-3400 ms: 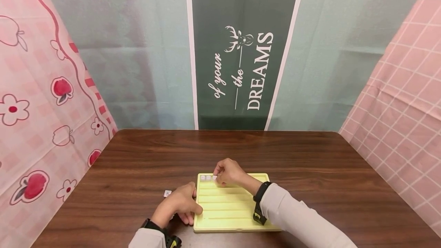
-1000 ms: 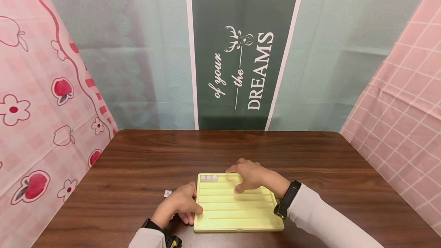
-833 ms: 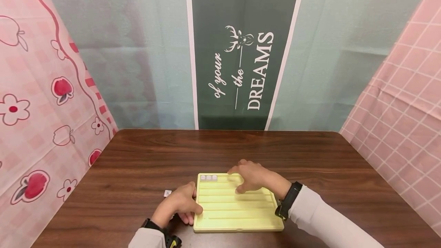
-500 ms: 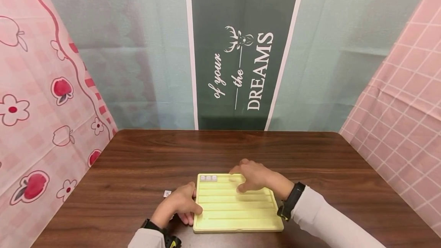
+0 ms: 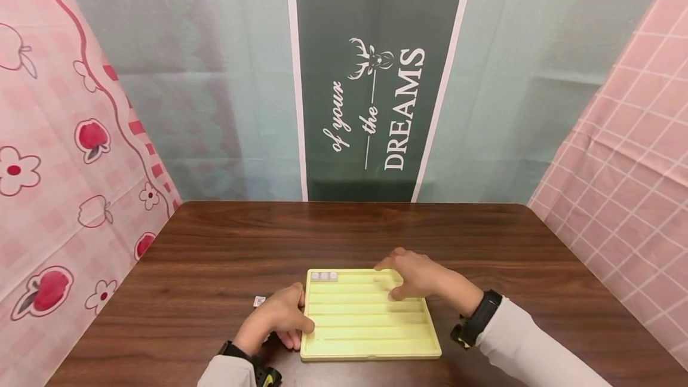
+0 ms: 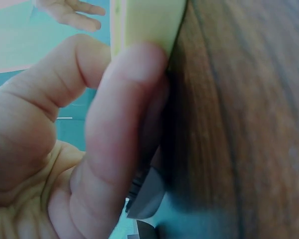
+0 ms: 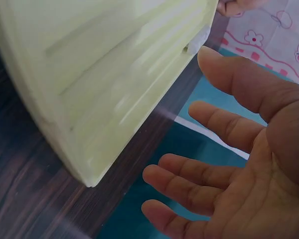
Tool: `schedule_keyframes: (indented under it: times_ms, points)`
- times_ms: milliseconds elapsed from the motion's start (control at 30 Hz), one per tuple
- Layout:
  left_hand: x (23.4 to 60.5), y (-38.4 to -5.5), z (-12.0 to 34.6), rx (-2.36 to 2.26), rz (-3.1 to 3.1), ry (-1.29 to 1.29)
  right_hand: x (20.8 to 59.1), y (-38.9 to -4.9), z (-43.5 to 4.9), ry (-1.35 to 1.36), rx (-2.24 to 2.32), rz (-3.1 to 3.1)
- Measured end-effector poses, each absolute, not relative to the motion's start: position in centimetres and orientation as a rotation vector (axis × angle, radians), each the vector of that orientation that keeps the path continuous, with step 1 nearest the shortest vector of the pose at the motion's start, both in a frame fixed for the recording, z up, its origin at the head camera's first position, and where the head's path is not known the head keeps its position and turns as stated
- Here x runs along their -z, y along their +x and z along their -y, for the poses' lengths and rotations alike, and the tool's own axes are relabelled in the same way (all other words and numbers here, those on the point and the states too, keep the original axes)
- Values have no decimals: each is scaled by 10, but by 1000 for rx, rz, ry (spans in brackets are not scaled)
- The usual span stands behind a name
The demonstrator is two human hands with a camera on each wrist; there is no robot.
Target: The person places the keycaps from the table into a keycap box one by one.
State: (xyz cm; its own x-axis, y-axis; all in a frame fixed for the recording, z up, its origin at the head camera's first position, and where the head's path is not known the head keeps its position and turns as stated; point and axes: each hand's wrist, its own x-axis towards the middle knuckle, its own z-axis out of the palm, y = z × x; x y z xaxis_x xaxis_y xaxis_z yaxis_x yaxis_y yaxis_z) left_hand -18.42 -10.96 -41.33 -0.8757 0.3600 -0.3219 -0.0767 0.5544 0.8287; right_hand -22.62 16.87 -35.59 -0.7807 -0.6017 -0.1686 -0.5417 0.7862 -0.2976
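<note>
Right hand (image 5: 416, 273): had moved right since 3.4 s ago, off the tiles (image 5: 324, 276), to above the far right part of the tray (image 5: 371, 334).
Right hold: fingers spread, slightly bent, nothing held.
Left hand (image 5: 280, 310): pinched tray's left edge, thumb on the rim, fingers against the side.
Tray: yellow, ridged, flat on the table (image 5: 484, 243).
Tiles: 3, white, side by side, left end of tray's far row.
Loose tile (image 5: 259, 301): 1, on table, just beside left hand, dark mark up.
</note>
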Motion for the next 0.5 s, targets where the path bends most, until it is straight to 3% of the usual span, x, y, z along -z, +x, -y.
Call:
schedule_keyframes:
  times_ms: [500]
  points:
    - [414,-184,110,-1268,-2354,232,360,-218,-193,-819,334,-2749]
